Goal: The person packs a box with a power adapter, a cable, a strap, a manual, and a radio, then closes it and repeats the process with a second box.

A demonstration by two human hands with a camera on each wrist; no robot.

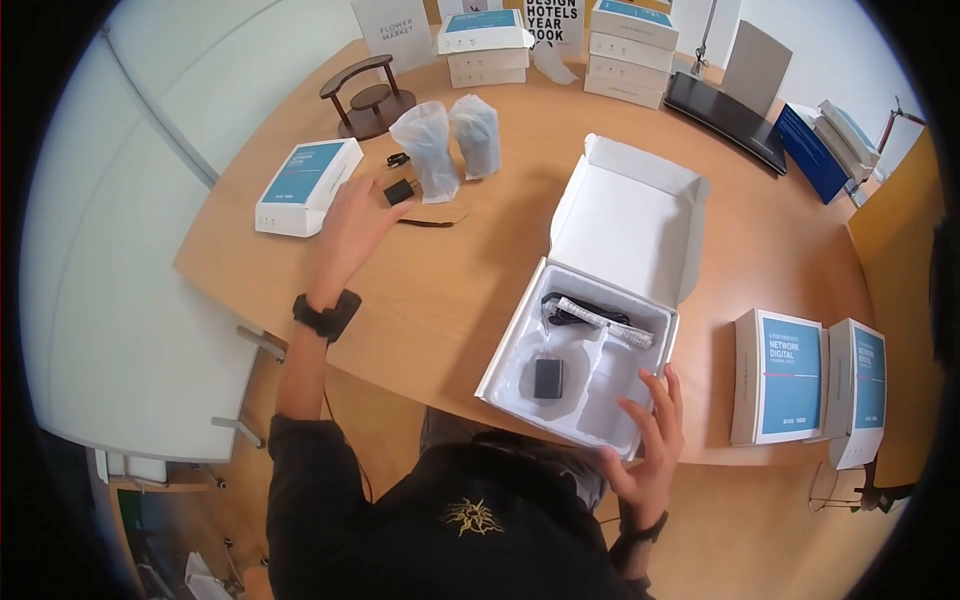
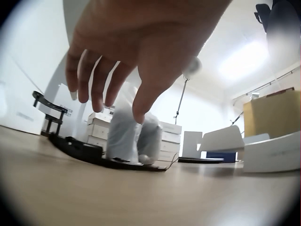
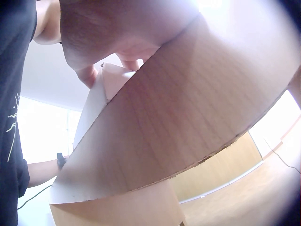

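Note:
My left hand (image 1: 352,225) reaches over the left of the table, its fingers extended close to a black plug adapter (image 1: 398,192). In the left wrist view the left hand (image 2: 141,47) hangs with relaxed fingers and no object between them. Behind the adapter stand two frosted plastic bags (image 1: 424,150) with things inside. A short black cable (image 1: 427,223) lies before them. My right hand (image 1: 652,435) grips the near right corner of an open white box (image 1: 512,325), thumb at the front. Its molded tray holds another black adapter (image 1: 548,378) and a cable bundle (image 1: 600,320) in clear wrap.
A closed white-and-blue box (image 1: 310,170) lies at left, near a dark wooden stand (image 1: 375,105). Two more boxes (image 1: 792,375) stand at right. Stacked boxes (image 1: 630,50) and a black flat base (image 1: 725,120) line the back. The table edge (image 3: 141,193) runs under the right hand.

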